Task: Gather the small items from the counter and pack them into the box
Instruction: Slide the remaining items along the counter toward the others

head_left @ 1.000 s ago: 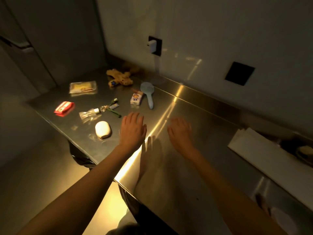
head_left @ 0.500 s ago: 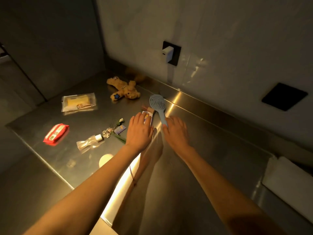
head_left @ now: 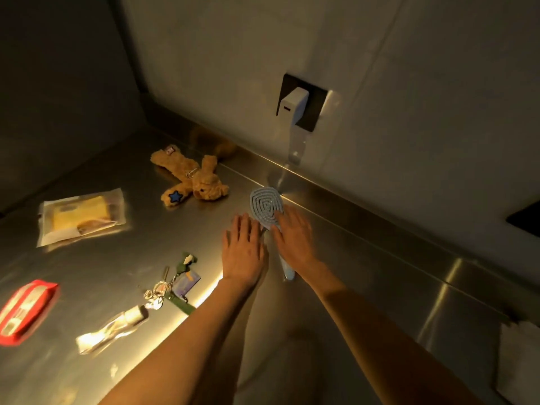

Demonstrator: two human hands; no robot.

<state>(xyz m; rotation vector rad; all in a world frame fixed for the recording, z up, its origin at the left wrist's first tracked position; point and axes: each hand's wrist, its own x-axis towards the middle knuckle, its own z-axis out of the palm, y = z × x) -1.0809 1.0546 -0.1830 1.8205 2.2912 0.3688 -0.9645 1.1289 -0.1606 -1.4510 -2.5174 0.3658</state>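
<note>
I see both hands flat over the steel counter (head_left: 365,273): my left hand (head_left: 242,249) with fingers straight, just beside the blue hairbrush (head_left: 266,207), my right hand (head_left: 293,236) lying across its neck. A plush bear (head_left: 193,181) lies behind them; keys (head_left: 163,287), a yellow packet (head_left: 83,214) and a red pouch (head_left: 24,308) lie to the left.

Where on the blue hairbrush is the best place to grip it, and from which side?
By the handle: the blue hairbrush lies flat, its narrow handle pointing toward the person, under the right hand. Coming from above, at the near end, seems easiest, as the head is wide.
</note>
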